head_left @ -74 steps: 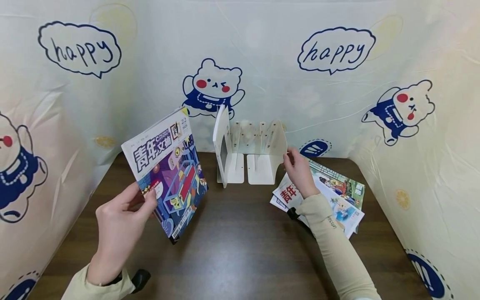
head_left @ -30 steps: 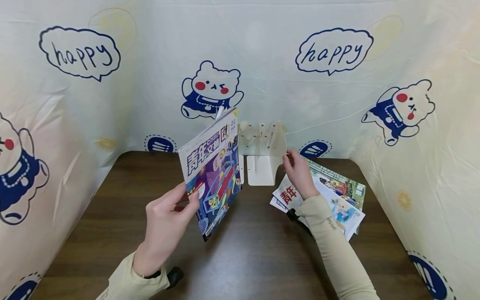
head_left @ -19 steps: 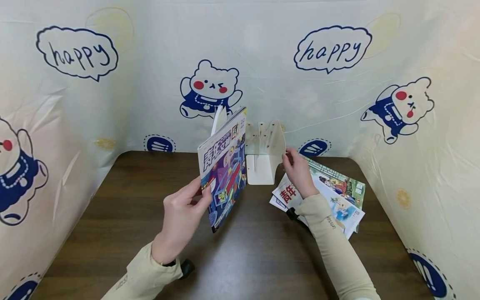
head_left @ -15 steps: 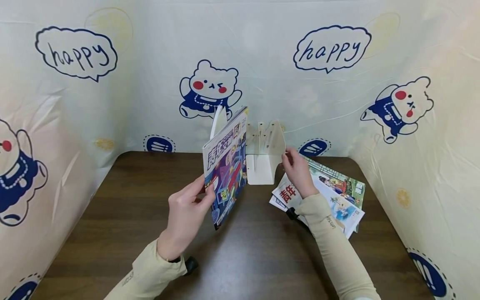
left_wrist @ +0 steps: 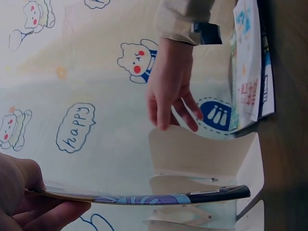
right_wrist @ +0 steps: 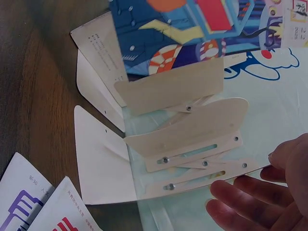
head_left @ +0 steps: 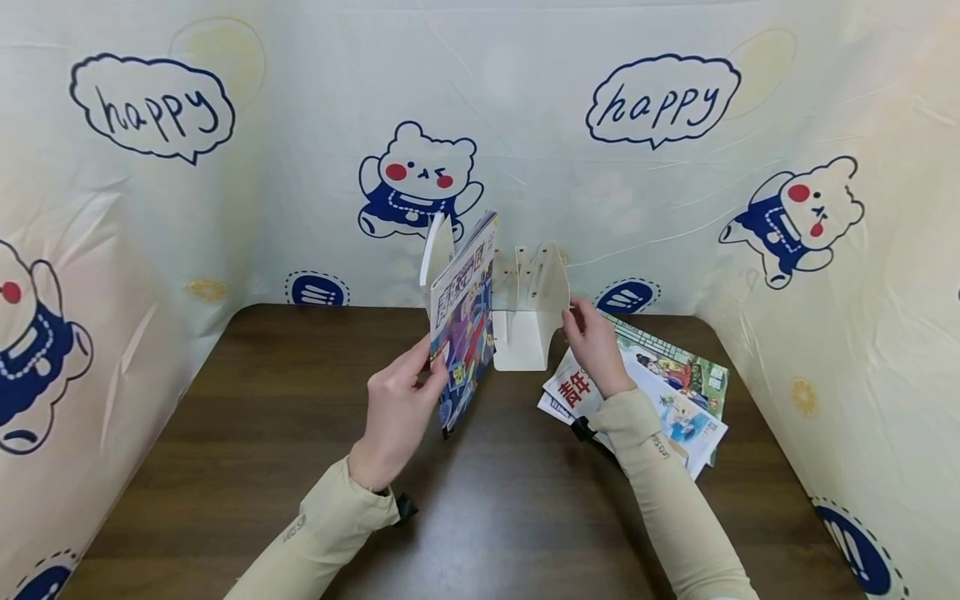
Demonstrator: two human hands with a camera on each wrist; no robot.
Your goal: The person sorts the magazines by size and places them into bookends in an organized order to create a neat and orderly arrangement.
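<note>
Left hand (head_left: 397, 408) has its thumb and fingers clamped on the near edge of a colourful magazine (head_left: 467, 337), which it holds nearly upright, spread sideways-on in front of the left part of a white rack (head_left: 521, 346). Right hand (head_left: 600, 354) pinches the edge of the rack's right end panel (head_left: 553, 287), thumb to one side and fingertips to the other, apparently to steady it. At the rack's left end leans a white-backed book (right_wrist: 98, 55), just beside the raised magazine. More magazines (head_left: 686, 412) lie fanned on the dark table (head_left: 300, 417), partly under the right forearm. The step in hand looks like guiding the magazine into a slot, with its far edge leading; it seems lined up between the book and the nearest divider (right_wrist: 173, 86), though the head view hides its lower far corner, so whether it touches the rack is hard to say. The next move calls for pushing it back past that divider, lowering its bottom edge onto the base, and loosening the left hand only once the magazine stands supported.
</note>
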